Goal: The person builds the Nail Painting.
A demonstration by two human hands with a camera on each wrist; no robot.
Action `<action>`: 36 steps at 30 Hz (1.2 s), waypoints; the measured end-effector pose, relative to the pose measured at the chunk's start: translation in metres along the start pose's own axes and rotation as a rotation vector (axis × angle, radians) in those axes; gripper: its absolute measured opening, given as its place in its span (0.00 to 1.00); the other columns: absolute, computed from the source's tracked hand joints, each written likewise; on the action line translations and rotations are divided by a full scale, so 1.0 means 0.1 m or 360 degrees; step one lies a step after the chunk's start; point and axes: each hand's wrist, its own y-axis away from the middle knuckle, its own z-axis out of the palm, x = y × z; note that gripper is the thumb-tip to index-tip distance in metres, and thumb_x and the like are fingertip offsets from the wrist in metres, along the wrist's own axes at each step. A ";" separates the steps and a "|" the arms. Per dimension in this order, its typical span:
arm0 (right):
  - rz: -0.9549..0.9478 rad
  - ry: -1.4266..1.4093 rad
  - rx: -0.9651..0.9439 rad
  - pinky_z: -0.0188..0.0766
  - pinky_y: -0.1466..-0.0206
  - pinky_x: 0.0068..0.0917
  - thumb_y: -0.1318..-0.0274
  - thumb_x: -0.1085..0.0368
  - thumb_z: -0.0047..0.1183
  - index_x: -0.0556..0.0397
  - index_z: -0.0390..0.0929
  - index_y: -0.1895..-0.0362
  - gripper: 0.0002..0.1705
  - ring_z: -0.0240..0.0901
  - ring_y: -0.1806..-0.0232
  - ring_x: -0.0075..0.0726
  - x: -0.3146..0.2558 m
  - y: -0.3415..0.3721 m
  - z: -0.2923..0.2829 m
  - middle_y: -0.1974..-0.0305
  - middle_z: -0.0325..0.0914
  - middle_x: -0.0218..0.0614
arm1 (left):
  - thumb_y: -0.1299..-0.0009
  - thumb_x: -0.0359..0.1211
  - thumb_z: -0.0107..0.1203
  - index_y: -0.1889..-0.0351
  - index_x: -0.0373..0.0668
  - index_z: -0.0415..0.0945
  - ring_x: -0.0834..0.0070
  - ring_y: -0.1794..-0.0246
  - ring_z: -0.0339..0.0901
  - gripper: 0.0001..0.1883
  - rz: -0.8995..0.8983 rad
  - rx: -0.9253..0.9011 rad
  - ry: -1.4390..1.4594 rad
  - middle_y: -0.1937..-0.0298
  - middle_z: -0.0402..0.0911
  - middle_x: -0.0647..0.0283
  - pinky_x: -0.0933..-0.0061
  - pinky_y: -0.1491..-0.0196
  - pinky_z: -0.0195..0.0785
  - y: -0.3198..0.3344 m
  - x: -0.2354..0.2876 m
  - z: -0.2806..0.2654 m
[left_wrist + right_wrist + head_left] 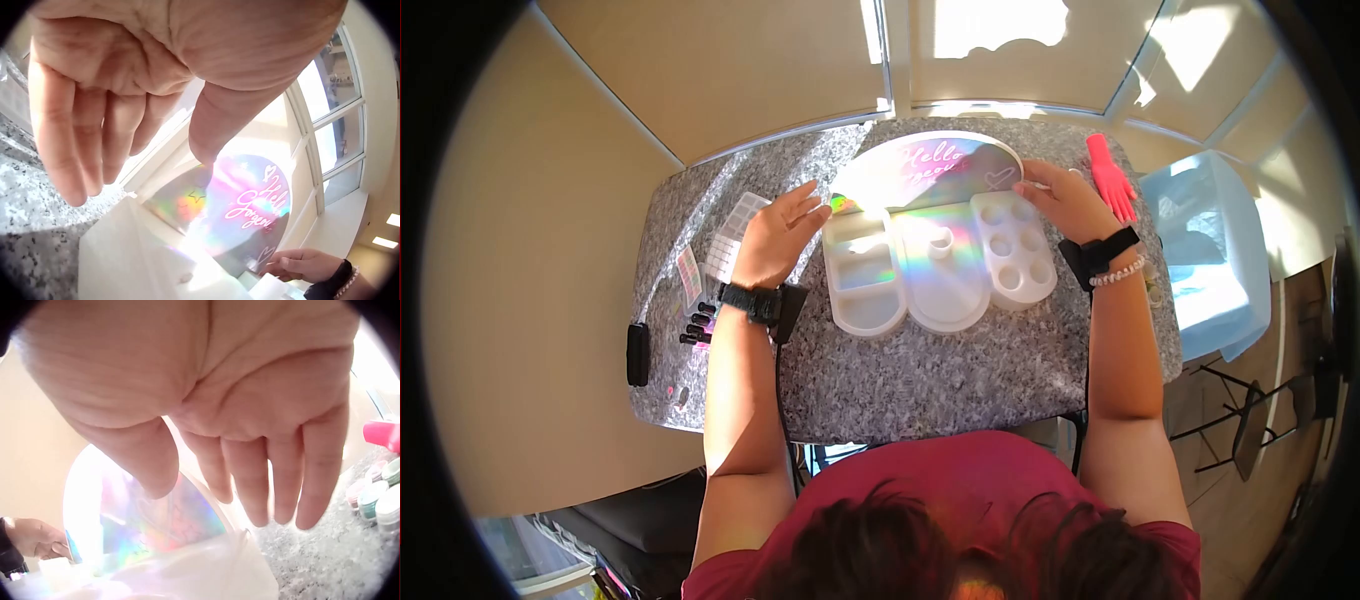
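Observation:
A rounded holographic panel (960, 165) with pink "Hello" lettering stands at the back of a white organizer (865, 315), which has three sections. My right hand (1072, 200) pinches the panel's right edge, its thumb (159, 478) in front and the other fingers on the outer side. On the opposite side, my left hand (775, 240) is open, fingers extended outward. Its thumb tip (205, 147) meets the panel's left edge. The organizer's left section has rectangular compartments, the middle holds a short ring-shaped post (941, 243), and the right section (1022, 288) has several round wells.
The organizer rests on a speckled grey table (930, 400). At left lie clear divided boxes (745, 215), a sticker sheet (689, 277), black-capped bottles (698, 328) and a black case (638, 354). A pink hand-shaped object (1110, 180) and small jars (373, 499) are at right.

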 end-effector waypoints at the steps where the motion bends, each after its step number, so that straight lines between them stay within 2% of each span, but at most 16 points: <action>1: 0.0090 0.0076 -0.0029 0.78 0.43 0.44 0.24 0.56 0.58 0.57 0.84 0.43 0.19 0.85 0.47 0.56 -0.07 0.08 -0.05 0.52 0.88 0.54 | 0.17 0.49 0.60 0.20 0.35 0.68 0.66 0.36 0.83 0.36 -0.0217 -0.0130 -0.0019 0.34 0.85 0.52 0.64 0.39 0.79 0.07 0.08 -0.08; 4: 0.0314 -0.0079 -0.0145 0.78 0.45 0.41 0.22 0.52 0.56 0.61 0.83 0.39 0.24 0.87 0.49 0.51 -0.23 0.37 -0.11 0.53 0.89 0.54 | 0.15 0.56 0.54 0.18 0.37 0.66 0.56 0.34 0.84 0.39 -0.0544 -0.0216 0.0335 0.27 0.79 0.44 0.59 0.35 0.79 0.33 0.26 -0.09; 8: 0.0333 0.0086 -0.0102 0.78 0.45 0.40 0.22 0.51 0.56 0.62 0.83 0.38 0.26 0.87 0.50 0.49 -0.36 0.42 -0.04 0.52 0.90 0.52 | 0.13 0.55 0.49 0.18 0.38 0.65 0.55 0.34 0.84 0.37 -0.0461 -0.0190 0.0370 0.26 0.78 0.42 0.58 0.34 0.79 0.36 0.14 -0.01; 10: 0.0310 -0.0024 -0.0004 0.79 0.44 0.38 0.23 0.50 0.57 0.63 0.82 0.36 0.28 0.88 0.50 0.48 -0.11 0.33 0.06 0.53 0.90 0.53 | 0.12 0.51 0.45 0.18 0.39 0.66 0.56 0.35 0.85 0.33 -0.0452 -0.0028 0.0422 0.27 0.79 0.43 0.59 0.34 0.79 0.31 0.19 0.04; 12: 0.0395 -0.0032 0.0030 0.78 0.41 0.37 0.23 0.48 0.58 0.64 0.79 0.32 0.32 0.87 0.44 0.45 -0.07 0.32 0.13 0.48 0.90 0.52 | 0.12 0.48 0.43 0.18 0.39 0.67 0.59 0.36 0.85 0.31 -0.0433 -0.0019 0.0408 0.27 0.80 0.45 0.62 0.37 0.80 0.24 0.07 0.06; 15: 0.0522 -0.0439 0.0202 0.75 0.35 0.34 0.21 0.48 0.56 0.66 0.73 0.27 0.35 0.80 0.36 0.35 -0.12 0.33 0.23 0.37 0.84 0.48 | 0.12 0.49 0.43 0.20 0.39 0.70 0.66 0.41 0.86 0.31 -0.0391 0.0095 0.0454 0.28 0.82 0.52 0.72 0.46 0.79 0.23 -0.08 0.12; 18: 0.0496 -0.0794 0.0316 0.74 0.35 0.31 0.21 0.49 0.56 0.63 0.76 0.29 0.32 0.79 0.39 0.31 0.28 0.29 0.39 0.41 0.85 0.44 | 0.11 0.50 0.43 0.22 0.38 0.72 0.70 0.44 0.86 0.31 -0.0435 0.0161 0.0466 0.31 0.83 0.54 0.73 0.48 0.78 0.25 -0.17 0.20; 19: 0.0496 -0.0792 0.0318 0.74 0.35 0.31 0.21 0.49 0.56 0.63 0.76 0.29 0.32 0.79 0.39 0.31 0.27 0.28 0.40 0.41 0.85 0.44 | 0.11 0.52 0.43 0.23 0.38 0.73 0.71 0.46 0.85 0.31 -0.0425 0.0182 0.0482 0.32 0.83 0.55 0.73 0.49 0.77 0.26 -0.18 0.24; 21: 0.0606 -0.1267 0.0518 0.74 0.37 0.28 0.22 0.49 0.56 0.57 0.79 0.32 0.28 0.79 0.43 0.30 0.24 0.27 0.47 0.45 0.86 0.37 | 0.11 0.52 0.42 0.24 0.39 0.74 0.74 0.49 0.84 0.30 -0.0395 0.0313 0.0563 0.34 0.84 0.56 0.74 0.50 0.76 0.27 -0.16 0.28; 23: 0.0663 -0.1301 0.0662 0.74 0.40 0.29 0.22 0.49 0.55 0.55 0.80 0.34 0.26 0.79 0.44 0.30 0.06 0.29 0.45 0.45 0.86 0.35 | 0.10 0.52 0.42 0.24 0.39 0.75 0.76 0.51 0.83 0.30 -0.0366 0.0449 0.0645 0.36 0.85 0.57 0.74 0.52 0.76 0.29 -0.14 0.35; 25: 0.0716 -0.1341 0.0807 0.75 0.42 0.29 0.22 0.49 0.55 0.53 0.81 0.36 0.24 0.79 0.46 0.30 0.07 0.29 0.47 0.46 0.86 0.34 | 0.10 0.52 0.42 0.37 0.41 0.82 0.81 0.63 0.77 0.27 -0.0178 0.0760 0.1048 0.51 0.85 0.64 0.78 0.62 0.69 0.30 -0.14 0.40; 26: 0.0649 -0.1297 0.0857 0.76 0.45 0.29 0.21 0.50 0.55 0.52 0.81 0.38 0.22 0.79 0.48 0.29 0.19 0.28 0.49 0.46 0.86 0.33 | 0.10 0.52 0.42 0.37 0.41 0.82 0.81 0.63 0.77 0.27 -0.0182 0.0764 0.1045 0.51 0.85 0.64 0.78 0.62 0.69 0.31 -0.18 0.38; 28: 0.0581 -0.1257 0.0901 0.77 0.48 0.28 0.21 0.50 0.55 0.51 0.82 0.40 0.20 0.79 0.50 0.29 0.34 0.27 0.49 0.47 0.86 0.33 | 0.10 0.51 0.42 0.56 0.43 0.82 0.85 0.76 0.65 0.25 -0.0170 0.0739 0.1173 0.68 0.75 0.72 0.80 0.74 0.56 0.31 -0.21 0.33; 29: 0.0592 -0.1238 0.0903 0.77 0.50 0.28 0.21 0.50 0.55 0.52 0.82 0.41 0.20 0.79 0.50 0.28 0.36 0.27 0.49 0.47 0.86 0.33 | 0.11 0.51 0.45 0.69 0.46 0.75 0.86 0.83 0.56 0.26 -0.0235 0.0838 0.1166 0.76 0.64 0.75 0.79 0.80 0.44 0.28 -0.13 0.37; 32: 0.0617 -0.1255 0.0902 0.79 0.53 0.27 0.22 0.50 0.56 0.53 0.83 0.42 0.20 0.80 0.54 0.28 0.36 0.27 0.50 0.49 0.86 0.34 | 0.12 0.49 0.49 0.72 0.46 0.74 0.87 0.86 0.52 0.25 -0.0282 0.0751 0.0988 0.80 0.61 0.77 0.78 0.81 0.41 0.28 -0.19 0.32; 36: 0.0552 -0.1026 0.0760 0.79 0.48 0.27 0.25 0.56 0.61 0.57 0.83 0.41 0.19 0.81 0.52 0.27 0.47 0.27 0.53 0.49 0.86 0.34 | 0.14 0.47 0.54 0.72 0.46 0.75 0.88 0.86 0.51 0.23 -0.0377 0.0720 0.0658 0.80 0.61 0.78 0.78 0.81 0.41 0.27 -0.18 0.36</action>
